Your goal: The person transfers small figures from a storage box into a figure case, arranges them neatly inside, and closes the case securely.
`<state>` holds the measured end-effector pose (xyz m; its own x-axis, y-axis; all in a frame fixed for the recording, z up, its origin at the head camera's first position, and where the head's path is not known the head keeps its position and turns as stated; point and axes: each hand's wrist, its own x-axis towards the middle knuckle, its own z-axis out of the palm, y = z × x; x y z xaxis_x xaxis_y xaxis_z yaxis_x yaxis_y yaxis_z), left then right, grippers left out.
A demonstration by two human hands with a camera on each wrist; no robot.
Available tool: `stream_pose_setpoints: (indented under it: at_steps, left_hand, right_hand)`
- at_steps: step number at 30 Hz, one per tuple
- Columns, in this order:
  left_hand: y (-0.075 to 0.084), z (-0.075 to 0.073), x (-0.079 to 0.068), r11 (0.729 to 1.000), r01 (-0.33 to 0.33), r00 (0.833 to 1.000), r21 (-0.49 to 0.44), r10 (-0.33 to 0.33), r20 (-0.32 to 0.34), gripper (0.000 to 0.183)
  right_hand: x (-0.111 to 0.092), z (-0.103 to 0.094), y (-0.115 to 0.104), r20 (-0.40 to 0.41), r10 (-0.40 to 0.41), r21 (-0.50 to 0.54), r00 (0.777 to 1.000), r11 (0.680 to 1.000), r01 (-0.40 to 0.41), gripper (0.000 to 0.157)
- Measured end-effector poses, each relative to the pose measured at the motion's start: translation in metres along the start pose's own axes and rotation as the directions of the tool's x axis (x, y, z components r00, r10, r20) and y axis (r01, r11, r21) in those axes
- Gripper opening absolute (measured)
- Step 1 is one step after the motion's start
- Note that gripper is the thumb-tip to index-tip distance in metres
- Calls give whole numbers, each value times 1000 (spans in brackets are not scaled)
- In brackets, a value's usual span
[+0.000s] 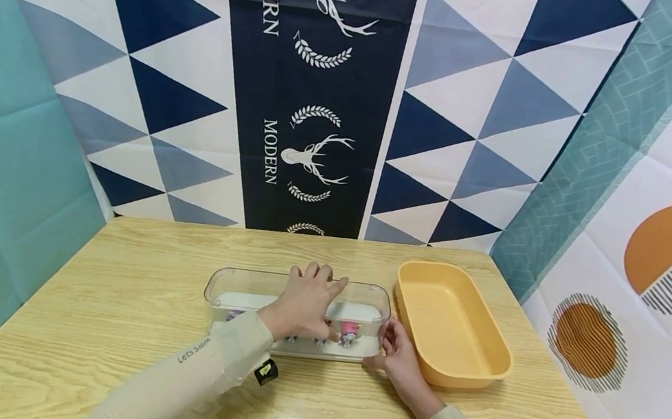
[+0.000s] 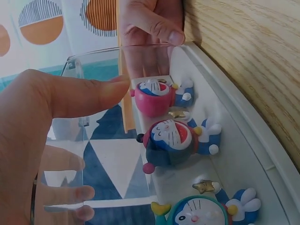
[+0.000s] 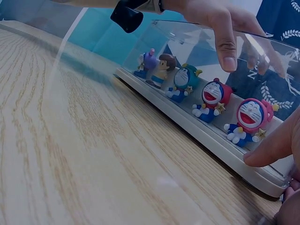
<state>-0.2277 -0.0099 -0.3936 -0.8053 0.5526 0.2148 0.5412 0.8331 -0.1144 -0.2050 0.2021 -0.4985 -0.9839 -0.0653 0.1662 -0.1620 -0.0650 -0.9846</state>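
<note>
A long clear plastic cover [image 1: 363, 295] sits over a white base [image 3: 211, 140] on the table. Inside, several small cartoon cat figurines stand in a row, among them one with a pink hood [image 3: 251, 115] and one with a red hood [image 3: 214, 93]. My left hand [image 1: 303, 302] spans the cover from above, thumb along the near wall and the other fingers toward the far side. My right hand [image 1: 399, 362] grips the right end of the base, with its thumb [image 3: 267, 150] on the front edge. In the head view, my left forearm and hand hide some figurines.
A yellow plastic basin [image 1: 442, 318] stands just right of the case, close to my right hand. Beneath everything lies a wood-grain table [image 1: 133, 297]. Patterned cloth [image 1: 318, 97] hangs behind the table's back edge and along its sides.
</note>
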Motion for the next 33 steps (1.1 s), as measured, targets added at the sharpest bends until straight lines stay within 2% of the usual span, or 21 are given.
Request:
stream_pose_setpoints:
  at_steps: [10,16,26,33]
  left_hand:
    - [-1,1,2,1000,16,1000,-8,-16,19,101]
    - [2,3,1,999,27,999,25,-27,17,101]
    - [7,9,-4,996,28,999,83,-26,-32,98]
    - [9,13,-7,995,31,998,98,-26,-56,96]
  right_hand:
    - [1,0,3,0,-36,-18,999,999,36,66]
    - [1,0,3,5,-47,-19,999,999,47,64]
    - [0,1,1,-2,20,-12,1000,1000,-20,80]
    - [1,0,1,1,27,-11,1000,1000,-27,83]
